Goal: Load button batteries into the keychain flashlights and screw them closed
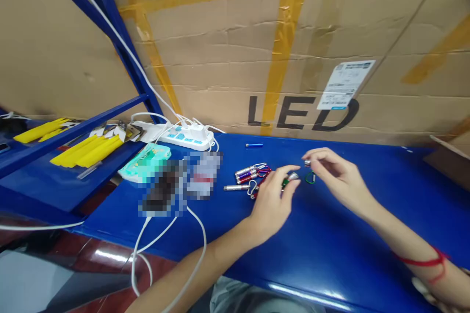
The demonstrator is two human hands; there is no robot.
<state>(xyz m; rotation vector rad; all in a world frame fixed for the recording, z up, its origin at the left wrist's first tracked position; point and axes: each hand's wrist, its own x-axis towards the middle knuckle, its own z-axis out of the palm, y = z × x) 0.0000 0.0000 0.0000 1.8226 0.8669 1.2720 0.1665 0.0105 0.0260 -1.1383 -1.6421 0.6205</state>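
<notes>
My left hand [273, 200] rests on the blue table [330, 234], its fingers closed around a small green keychain flashlight [290, 179] with a silver end. My right hand [330, 168] hovers just to the right, pinching a small silver cap [307, 162] between thumb and fingertips. A green carabiner clip [310, 177] hangs or lies below the right fingers. A small pile of mini flashlights with clips [251, 176], silver, purple and red, lies just left of my left hand. A red string circles my right wrist.
A blue pen-like stick [254, 145] lies farther back. A white power strip [183, 136] with cables, a teal pouch [145, 161] and blurred items sit to the left. Yellow strips [86, 150] lie on a blue shelf. A big cardboard box marked LED [301, 58] walls the back.
</notes>
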